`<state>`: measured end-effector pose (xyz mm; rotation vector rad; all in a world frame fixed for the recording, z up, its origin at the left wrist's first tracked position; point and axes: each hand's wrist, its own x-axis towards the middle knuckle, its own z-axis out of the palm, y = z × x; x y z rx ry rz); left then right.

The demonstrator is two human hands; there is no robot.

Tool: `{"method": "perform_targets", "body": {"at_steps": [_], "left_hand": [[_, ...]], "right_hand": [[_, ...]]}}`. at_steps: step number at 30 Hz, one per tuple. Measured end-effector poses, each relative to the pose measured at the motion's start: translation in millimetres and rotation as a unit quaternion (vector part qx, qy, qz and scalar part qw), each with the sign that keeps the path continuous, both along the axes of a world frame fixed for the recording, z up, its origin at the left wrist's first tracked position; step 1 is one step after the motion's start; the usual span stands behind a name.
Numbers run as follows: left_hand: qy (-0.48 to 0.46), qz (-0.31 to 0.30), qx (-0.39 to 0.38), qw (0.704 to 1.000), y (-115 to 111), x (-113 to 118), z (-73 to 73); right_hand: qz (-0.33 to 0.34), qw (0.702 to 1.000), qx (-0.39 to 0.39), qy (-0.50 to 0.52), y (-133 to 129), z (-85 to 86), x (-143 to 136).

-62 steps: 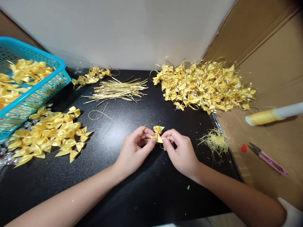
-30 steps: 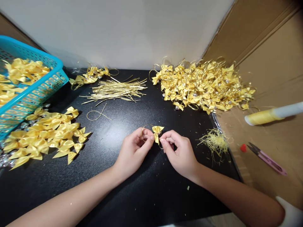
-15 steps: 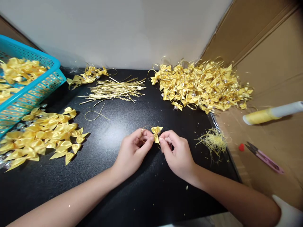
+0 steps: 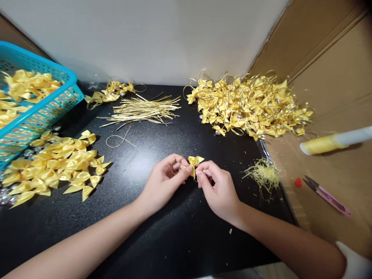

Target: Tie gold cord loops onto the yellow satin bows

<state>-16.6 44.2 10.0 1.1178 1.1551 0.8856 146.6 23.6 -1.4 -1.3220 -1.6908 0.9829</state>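
Note:
A small yellow ribbon bow (image 4: 193,164) is held up between my two hands over the black table (image 4: 162,240). My left hand (image 4: 167,178) pinches the bow's left side between thumb and fingers, and a thin gold cord loop (image 4: 173,166) shows by its fingertips. On the other side, my right hand (image 4: 217,188) is closed with thumb and index finger at the bow's lower right. A bit of cord shows below the bow. The fingertips of both hands nearly meet, and they partly hide the cord.
Loose bows (image 4: 55,166) lie left beside a blue basket (image 4: 43,110). Gold cords (image 4: 145,110) and a single cord (image 4: 119,141) lie behind my hands. Right are looped bows (image 4: 247,106), yellow scraps (image 4: 264,174), pink snips (image 4: 328,197), a red piece (image 4: 298,182) and a roll (image 4: 325,144).
The view has shifted slightly, so surroundings sit a little further right. The bow has tilted a little between my fingers, and my left thumb has moved slightly over its left side.

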Motion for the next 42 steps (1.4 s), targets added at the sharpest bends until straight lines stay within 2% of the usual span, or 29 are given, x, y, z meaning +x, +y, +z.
{"method": "perform_targets", "body": {"at_steps": [4,17,35,42], "left_hand": [[-0.021,0.006,-0.016,1.0,2.6,-0.6,-0.6],[0.025,0.021,0.004,0.999,2.1,-2.0,0.7],[0.04,0.025,0.034,0.998,-1.5,1.0,2.0],[0.036,0.032,0.035,0.998,-3.6,0.9,-2.8]], "right_hand": [[-0.002,1.0,-0.002,0.0,0.0,-1.6,0.5],[-0.003,1.0,-0.001,0.0,-0.3,-1.1,0.7],[-0.005,1.0,-0.009,0.002,0.7,-1.8,0.3],[-0.004,1.0,-0.011,0.006,-0.5,-2.8,0.5]]}}
